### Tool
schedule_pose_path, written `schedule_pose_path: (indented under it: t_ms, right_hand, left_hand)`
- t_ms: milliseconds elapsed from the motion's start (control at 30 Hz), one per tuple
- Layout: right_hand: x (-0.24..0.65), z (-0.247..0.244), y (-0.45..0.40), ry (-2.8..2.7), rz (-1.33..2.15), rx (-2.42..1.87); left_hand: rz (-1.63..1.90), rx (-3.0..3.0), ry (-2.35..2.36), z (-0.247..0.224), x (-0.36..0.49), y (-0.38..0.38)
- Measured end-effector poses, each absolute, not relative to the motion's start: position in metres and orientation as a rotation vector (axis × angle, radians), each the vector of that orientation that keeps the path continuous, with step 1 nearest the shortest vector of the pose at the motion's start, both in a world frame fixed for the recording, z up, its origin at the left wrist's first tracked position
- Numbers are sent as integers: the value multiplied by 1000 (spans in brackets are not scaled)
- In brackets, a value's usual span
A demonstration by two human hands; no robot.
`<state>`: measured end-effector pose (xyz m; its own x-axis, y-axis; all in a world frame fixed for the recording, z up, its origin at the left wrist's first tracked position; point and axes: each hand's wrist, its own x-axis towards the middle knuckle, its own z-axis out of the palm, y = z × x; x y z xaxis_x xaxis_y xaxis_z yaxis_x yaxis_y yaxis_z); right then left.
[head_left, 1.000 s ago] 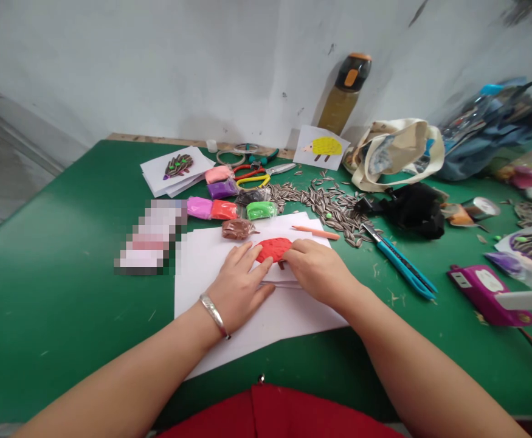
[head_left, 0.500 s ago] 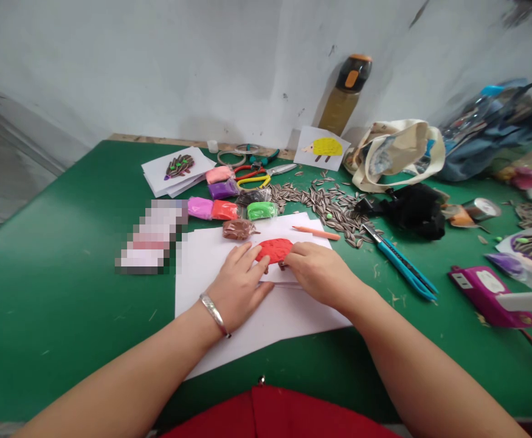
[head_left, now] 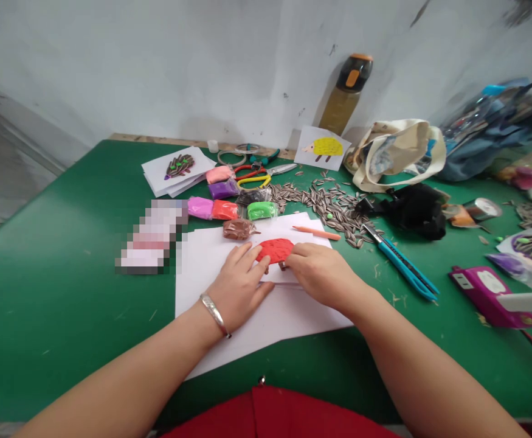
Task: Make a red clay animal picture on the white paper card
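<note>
A flattened red clay oval (head_left: 275, 250) lies on white paper (head_left: 211, 255), with small brown bits along its lower edge. My left hand (head_left: 236, 283) rests flat with fingers apart, its fingertips touching the oval's left side and the sheet. My right hand (head_left: 318, 271) is closed in a pinch at the oval's right end; the bent fingers hide whatever they hold. Just above lie a bag of brown clay (head_left: 239, 229) and an orange colored pencil (head_left: 315, 232).
Bags of colored clay (head_left: 224, 210), scissors (head_left: 270, 173) and scattered sunflower seeds (head_left: 334, 204) lie behind the paper. A blue utility knife (head_left: 402, 261) and a purple glue gun (head_left: 489, 295) are on the right. A bottle (head_left: 345, 94) leans against the wall.
Almost nothing differs. Both hands stay at the red clay oval, with at most a very slight shift of my right fingers.
</note>
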<state>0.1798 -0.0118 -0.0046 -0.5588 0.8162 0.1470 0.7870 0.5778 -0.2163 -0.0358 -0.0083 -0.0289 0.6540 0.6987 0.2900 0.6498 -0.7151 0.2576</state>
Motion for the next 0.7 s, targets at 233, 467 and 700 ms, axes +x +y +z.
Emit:
schedule_pose_path:
  t_ms: [233, 467, 700]
  right_hand:
    - [180, -5, -11, -2600, 218, -1326]
    - [179, -5, -11, -2589, 217, -1348]
    - [179, -6, -11, -2571, 211, -1325]
  left_hand:
    - [565, 2737, 1116, -29, -36, -8]
    - [546, 2758, 1117, -28, -36, -8]
    - [548, 2756, 1119, -29, -36, -8]
